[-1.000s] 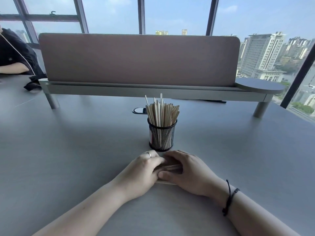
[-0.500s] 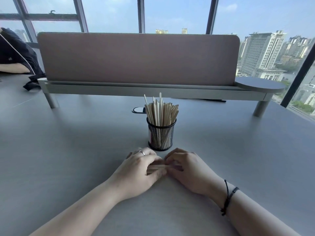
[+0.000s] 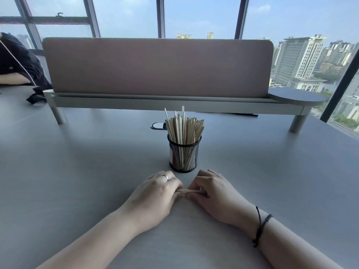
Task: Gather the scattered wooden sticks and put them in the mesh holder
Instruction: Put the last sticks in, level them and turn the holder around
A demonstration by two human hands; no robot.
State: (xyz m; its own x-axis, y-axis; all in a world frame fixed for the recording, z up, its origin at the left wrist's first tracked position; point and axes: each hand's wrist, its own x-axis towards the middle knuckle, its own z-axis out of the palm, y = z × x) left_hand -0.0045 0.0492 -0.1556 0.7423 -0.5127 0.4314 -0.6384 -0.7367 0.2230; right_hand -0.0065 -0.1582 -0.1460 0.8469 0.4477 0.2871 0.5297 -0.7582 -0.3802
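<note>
A black mesh holder stands upright on the grey table, packed with several pale wooden sticks that rise above its rim. Just in front of it, a small bundle of wooden sticks lies level between my two hands. My left hand, with a ring on one finger, pinches the bundle's left end. My right hand, with a black cord at the wrist, pinches its right end. Most of the bundle is hidden by my fingers.
A pink desk divider on a grey raised shelf crosses the table behind the holder. A dark oval cable port sits behind the holder. Another person's arm and dark sleeve rest at the far left. Windows lie beyond.
My hands have drawn slightly apart and slid back from covering the sticks, so the bundle now shows stretched between my fingertips. The holder has not moved.
</note>
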